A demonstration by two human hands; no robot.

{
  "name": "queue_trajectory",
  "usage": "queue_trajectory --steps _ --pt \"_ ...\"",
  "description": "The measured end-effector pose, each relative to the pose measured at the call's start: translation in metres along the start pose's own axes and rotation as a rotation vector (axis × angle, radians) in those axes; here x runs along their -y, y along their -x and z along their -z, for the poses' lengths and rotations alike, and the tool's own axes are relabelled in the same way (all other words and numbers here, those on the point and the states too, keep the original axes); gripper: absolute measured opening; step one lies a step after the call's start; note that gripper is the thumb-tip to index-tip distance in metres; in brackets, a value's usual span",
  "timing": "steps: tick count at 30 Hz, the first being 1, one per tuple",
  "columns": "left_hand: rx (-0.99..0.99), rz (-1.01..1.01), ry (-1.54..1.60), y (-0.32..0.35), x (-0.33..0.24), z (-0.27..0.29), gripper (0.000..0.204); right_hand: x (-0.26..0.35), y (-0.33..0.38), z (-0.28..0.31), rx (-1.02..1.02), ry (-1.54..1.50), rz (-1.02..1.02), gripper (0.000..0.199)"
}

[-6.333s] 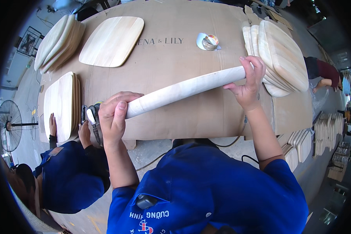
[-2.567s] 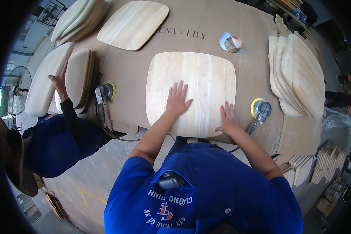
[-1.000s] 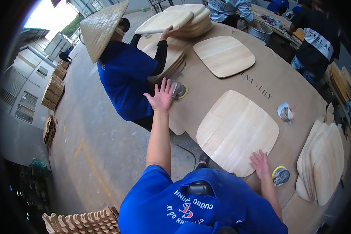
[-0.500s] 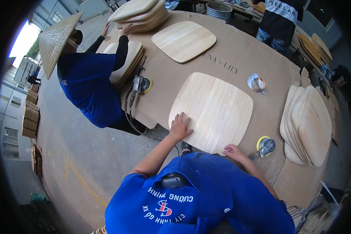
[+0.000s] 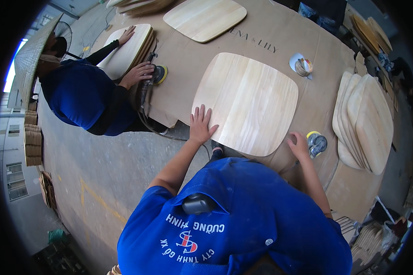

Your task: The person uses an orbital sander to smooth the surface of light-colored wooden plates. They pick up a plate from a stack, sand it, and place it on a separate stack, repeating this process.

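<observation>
A pale rounded-square wooden panel (image 5: 252, 103) lies flat on the cardboard-covered table in front of me. My left hand (image 5: 201, 124) rests on its near-left edge, fingers spread. Off the panel's near-right corner, my right hand (image 5: 300, 145) hovers with loosely bent fingers and nothing visible in it. Close to its right is a sander (image 5: 317, 145) with a yellow pad; I see a gap between hand and tool. Beyond the panel's right side sits a roll of tape (image 5: 303, 67) on a white piece.
Several wooden panels (image 5: 365, 123) lean stacked at the right. Another panel (image 5: 205, 18) lies at the far side. At left, a co-worker in a conical hat (image 5: 34, 57) touches a panel stack (image 5: 128, 50) and a second sander (image 5: 158, 74). A hose (image 5: 163, 134) hangs off the table edge.
My right hand has left the panel's near edge and shifted right, toward the sander. My left hand stays on the panel. The co-worker's hands came down from the far stack to the nearer stack and sander.
</observation>
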State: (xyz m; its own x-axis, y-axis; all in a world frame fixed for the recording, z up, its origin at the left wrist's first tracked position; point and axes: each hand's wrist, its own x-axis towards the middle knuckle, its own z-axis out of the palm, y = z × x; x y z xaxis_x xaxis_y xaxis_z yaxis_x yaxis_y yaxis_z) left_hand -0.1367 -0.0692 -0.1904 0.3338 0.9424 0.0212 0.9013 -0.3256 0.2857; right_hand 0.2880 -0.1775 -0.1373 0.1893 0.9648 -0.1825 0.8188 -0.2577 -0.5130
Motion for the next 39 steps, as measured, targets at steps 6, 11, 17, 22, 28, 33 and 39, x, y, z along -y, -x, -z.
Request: queue_trajectory --steps 6,11,17,22,28,33,39 --pt "-0.186 0.4 0.774 -0.017 0.035 0.014 0.06 -0.028 0.006 0.038 -0.33 0.455 -0.258 0.059" --pt "0.06 0.561 0.46 -0.016 0.046 0.048 0.074 -0.067 0.008 0.046 -0.42 0.233 -0.424 0.083" --pt "0.268 0.483 0.407 0.034 0.04 0.041 0.089 -0.082 0.004 0.034 -0.282 0.083 -0.606 0.093" --pt "0.375 0.712 0.173 0.153 0.137 0.029 0.065 -0.086 0.011 0.026 -0.322 0.089 -0.556 0.094" --pt "0.517 0.832 -0.036 0.208 0.199 0.06 0.045 -0.073 0.023 0.046 -0.251 0.04 -0.354 0.085" --pt "0.139 0.57 0.382 0.095 0.101 0.043 0.04 0.025 -0.012 0.039 -0.063 0.075 -0.127 0.082" --pt "-0.063 0.26 0.397 -0.001 0.05 0.011 0.078 0.166 -0.054 -0.036 0.344 0.281 0.264 0.068"
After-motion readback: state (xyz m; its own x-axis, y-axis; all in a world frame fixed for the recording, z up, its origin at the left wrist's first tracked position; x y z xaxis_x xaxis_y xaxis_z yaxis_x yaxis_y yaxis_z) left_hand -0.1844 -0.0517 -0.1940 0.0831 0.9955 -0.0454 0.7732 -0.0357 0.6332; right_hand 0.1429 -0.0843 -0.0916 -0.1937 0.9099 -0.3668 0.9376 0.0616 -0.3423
